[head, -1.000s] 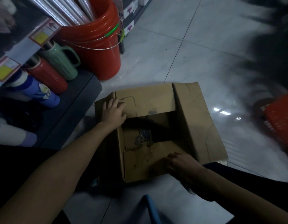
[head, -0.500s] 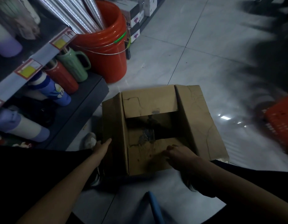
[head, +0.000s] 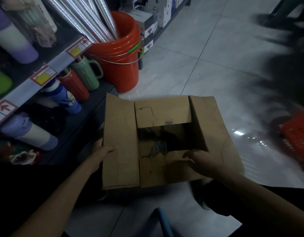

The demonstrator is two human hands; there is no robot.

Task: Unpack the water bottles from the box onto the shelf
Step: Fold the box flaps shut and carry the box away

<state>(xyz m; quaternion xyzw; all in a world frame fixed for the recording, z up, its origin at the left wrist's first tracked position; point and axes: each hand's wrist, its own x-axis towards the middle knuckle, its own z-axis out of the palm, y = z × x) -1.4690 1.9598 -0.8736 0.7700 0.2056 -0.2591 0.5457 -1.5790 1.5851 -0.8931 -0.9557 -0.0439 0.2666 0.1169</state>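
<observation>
Box [head: 214,132] beside the shelf [head: 24,90].
My left hand [head: 103,150] grips its flap [head: 121,127], right hand [head: 198,158] lies flat; bottles [head: 75,85] shelved, contents hidden.

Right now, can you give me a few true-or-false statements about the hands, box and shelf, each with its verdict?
1. The left-hand grip holds the left flap of the box. True.
2. The right-hand grip holds a water bottle. False: it rests on the box's near flap, with no bottle.
3. The orange bucket stands on the floor beyond the box. True.
4. The lower shelf is bare. False: a green bottle, a red bottle and a blue bottle stand on it.
</observation>
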